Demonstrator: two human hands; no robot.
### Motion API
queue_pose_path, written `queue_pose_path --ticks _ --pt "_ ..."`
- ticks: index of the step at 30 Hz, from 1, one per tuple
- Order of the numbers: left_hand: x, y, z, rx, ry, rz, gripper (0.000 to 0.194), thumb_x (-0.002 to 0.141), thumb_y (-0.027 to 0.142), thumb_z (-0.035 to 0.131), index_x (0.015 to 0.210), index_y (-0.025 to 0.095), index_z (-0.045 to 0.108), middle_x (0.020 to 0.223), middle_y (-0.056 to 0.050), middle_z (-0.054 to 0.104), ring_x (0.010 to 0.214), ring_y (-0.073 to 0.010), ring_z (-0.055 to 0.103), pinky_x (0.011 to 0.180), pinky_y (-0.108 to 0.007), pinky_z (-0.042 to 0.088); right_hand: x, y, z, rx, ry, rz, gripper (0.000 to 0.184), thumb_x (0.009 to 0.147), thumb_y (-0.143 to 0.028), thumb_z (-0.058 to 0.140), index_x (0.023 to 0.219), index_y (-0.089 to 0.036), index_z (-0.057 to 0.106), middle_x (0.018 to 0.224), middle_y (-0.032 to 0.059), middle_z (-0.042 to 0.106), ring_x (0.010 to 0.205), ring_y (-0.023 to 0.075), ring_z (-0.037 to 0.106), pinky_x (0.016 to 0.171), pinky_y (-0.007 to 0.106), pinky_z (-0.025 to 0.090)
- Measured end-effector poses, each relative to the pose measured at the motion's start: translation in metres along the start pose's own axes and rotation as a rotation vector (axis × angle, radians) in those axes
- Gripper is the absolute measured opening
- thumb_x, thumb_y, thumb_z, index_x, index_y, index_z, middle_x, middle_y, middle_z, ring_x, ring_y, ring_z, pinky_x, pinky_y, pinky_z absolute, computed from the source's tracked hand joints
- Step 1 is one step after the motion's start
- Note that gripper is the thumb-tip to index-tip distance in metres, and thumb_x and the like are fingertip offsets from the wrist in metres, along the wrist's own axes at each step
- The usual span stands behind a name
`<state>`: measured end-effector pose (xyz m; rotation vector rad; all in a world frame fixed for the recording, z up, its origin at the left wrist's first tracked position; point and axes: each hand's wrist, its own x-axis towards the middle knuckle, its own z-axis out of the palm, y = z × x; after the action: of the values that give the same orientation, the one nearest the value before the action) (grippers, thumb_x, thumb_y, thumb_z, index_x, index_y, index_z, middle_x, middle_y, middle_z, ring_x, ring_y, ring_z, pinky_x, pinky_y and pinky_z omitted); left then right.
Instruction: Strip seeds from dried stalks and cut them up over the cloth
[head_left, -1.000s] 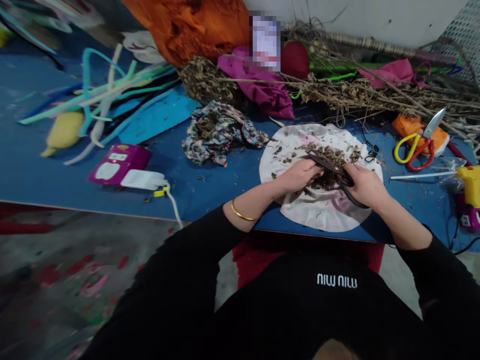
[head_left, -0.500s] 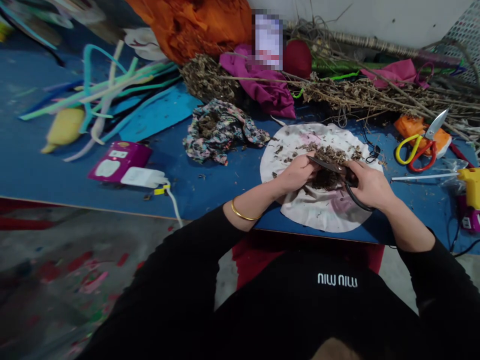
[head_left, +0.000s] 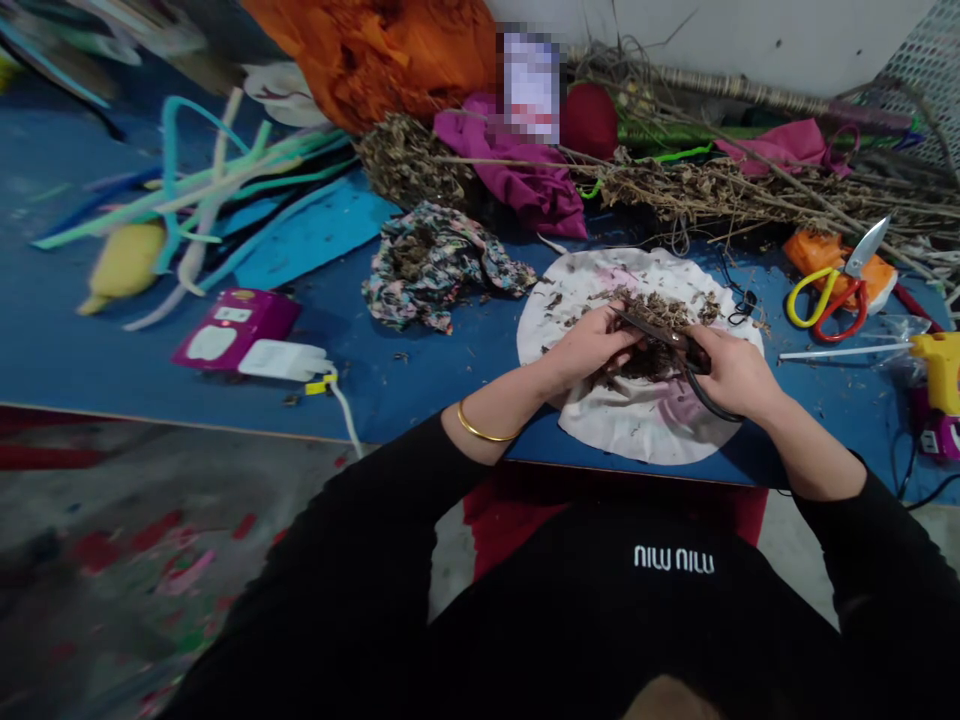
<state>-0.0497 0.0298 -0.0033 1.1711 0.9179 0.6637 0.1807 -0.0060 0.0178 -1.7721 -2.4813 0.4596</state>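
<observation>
My right hand (head_left: 727, 372) is closed round the dark handles of a pair of scissors (head_left: 651, 328), whose blades point left over a heap of dried leaves (head_left: 651, 362). At the left of the heap, my left hand (head_left: 598, 345) has its fingers bent in among the leaves near the blade tips. The fingers look closed on some dried leaves, though the fingertips are partly hidden. Beneath the heap lies a round white cloth (head_left: 637, 430) with pinkish stains and scattered leaf bits, reaching the table's front edge.
Left of the cloth lies a bundled floral cloth (head_left: 442, 270) holding dried bits. Dry stalks (head_left: 697, 200) run along the back. Red-and-yellow-handled scissors (head_left: 840, 285) and a yellow glue gun (head_left: 941, 365) are at right. A purple box (head_left: 236, 328) with a white plug sits at left.
The left hand has shifted slightly and its fingers have moved a little within the leaves. The scissors stay in the right hand, and the whole view has drifted slightly.
</observation>
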Motion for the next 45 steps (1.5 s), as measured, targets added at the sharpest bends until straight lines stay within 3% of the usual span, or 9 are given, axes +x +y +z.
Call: queue_pose_path --ticks 3,8,13,18,28,32,38,45 --pt "-0.001 0.001 0.001 -0.005 0.004 -0.023 0.013 0.097 0.023 0.063 0.088 0.015 0.057 0.070 0.000 0.057 0.049 -0.0067 0.043 0.046 -0.022 0.030 0.000 0.000 0.001 -0.004 0.006 0.036 0.049 0.088 -0.035 0.053 0.131 -0.017 0.065 0.115 0.0158 0.075 0.094 0.0295 0.067 0.071 0.034 0.042" --pt "0.004 -0.010 0.003 -0.037 0.048 -0.005 0.020 0.101 0.022 0.053 0.082 0.017 0.054 0.063 0.004 0.046 0.048 -0.0054 0.034 0.047 -0.019 0.026 0.001 0.001 0.003 -0.013 0.017 0.037 0.048 0.089 -0.037 0.053 0.131 -0.018 0.065 0.116 0.0149 0.075 0.097 0.0299 0.067 0.071 0.034 0.043" --pt "0.007 -0.015 0.003 0.071 0.078 0.023 0.016 0.097 0.021 0.054 0.083 0.016 0.058 0.074 -0.001 0.057 0.064 -0.0103 0.050 0.059 -0.020 0.041 0.000 -0.002 0.001 -0.048 -0.005 0.022 0.050 0.089 -0.041 0.053 0.133 -0.018 0.064 0.117 0.0147 0.075 0.097 0.0299 0.067 0.070 0.033 0.041" --pt "0.005 -0.015 -0.001 0.243 0.033 0.104 0.016 0.091 0.014 0.054 0.075 0.017 0.056 0.070 -0.002 0.052 0.061 -0.0107 0.042 0.054 -0.022 0.033 0.000 -0.005 0.001 -0.076 -0.016 -0.001 0.056 0.088 -0.040 0.052 0.136 -0.014 0.061 0.122 0.0185 0.071 0.099 0.0322 0.067 0.071 0.035 0.042" --pt "0.003 -0.006 0.000 0.056 -0.008 -0.062 0.027 0.102 0.021 0.048 0.075 0.017 0.052 0.064 0.003 0.041 0.051 -0.0066 0.030 0.049 -0.020 0.024 0.003 -0.001 0.007 -0.084 -0.050 -0.007 0.046 0.089 -0.033 0.049 0.128 -0.013 0.063 0.110 0.0175 0.074 0.091 0.0290 0.066 0.069 0.034 0.038" --pt "0.004 -0.005 0.000 0.056 -0.016 -0.067 0.027 0.101 0.018 0.048 0.074 0.017 0.051 0.063 0.004 0.039 0.051 -0.0061 0.027 0.048 -0.019 0.022 0.003 -0.001 0.007 -0.104 -0.039 -0.021 0.049 0.090 -0.034 0.050 0.134 -0.013 0.061 0.116 0.0177 0.073 0.095 0.0301 0.067 0.068 0.034 0.038" --pt "0.006 -0.010 -0.002 0.232 -0.067 -0.024 0.029 0.097 0.016 0.048 0.069 0.016 0.054 0.063 0.001 0.043 0.054 -0.0078 0.032 0.050 -0.020 0.025 0.001 -0.001 0.009 -0.131 -0.001 -0.022 0.052 0.089 -0.039 0.052 0.135 -0.014 0.059 0.121 0.0185 0.071 0.094 0.0299 0.066 0.066 0.034 0.037" --pt "0.008 -0.011 -0.002 0.079 -0.068 -0.100 0.029 0.102 0.019 0.047 0.073 0.017 0.051 0.065 0.004 0.040 0.051 -0.0062 0.029 0.049 -0.020 0.022 0.003 0.002 0.007 -0.073 -0.064 -0.003 0.040 0.090 -0.034 0.050 0.124 -0.016 0.064 0.108 0.0147 0.075 0.089 0.0260 0.066 0.069 0.032 0.038"
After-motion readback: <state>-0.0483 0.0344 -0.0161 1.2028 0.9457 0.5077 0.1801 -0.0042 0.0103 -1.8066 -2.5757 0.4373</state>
